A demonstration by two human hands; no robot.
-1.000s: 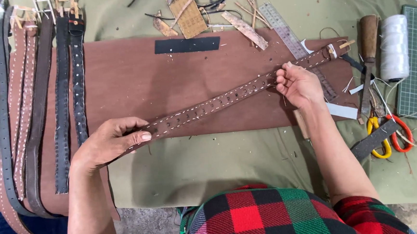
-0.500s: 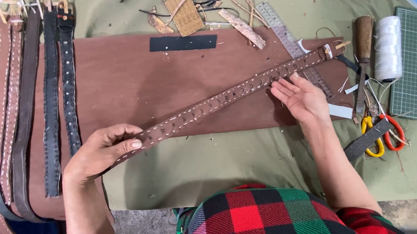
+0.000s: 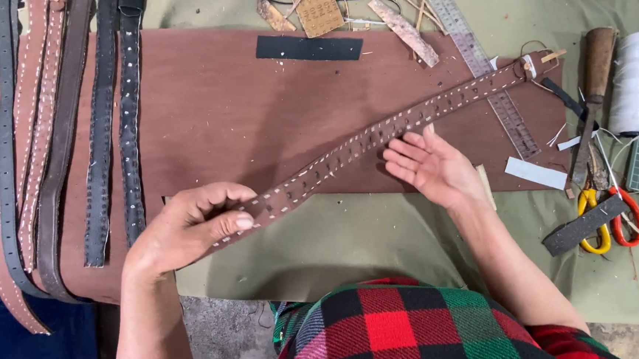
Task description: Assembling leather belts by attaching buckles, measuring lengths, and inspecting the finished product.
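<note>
The work surface is a table covered with an olive-green cloth (image 3: pixel 382 235). A large flat reddish-brown leather sheet (image 3: pixel 212 119) lies over its left and centre. Below the table edge, a grey concrete floor (image 3: pixel 225 333) is visible. Lighting is even, with soft shadows.

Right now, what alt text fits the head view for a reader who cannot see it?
A left hand pinches one end of a brown stitched strap lying slantwise on a brown leather sheet; the right hand rests open, palm up, beside it. More straps lie at left, scissors and thread at right.
</note>
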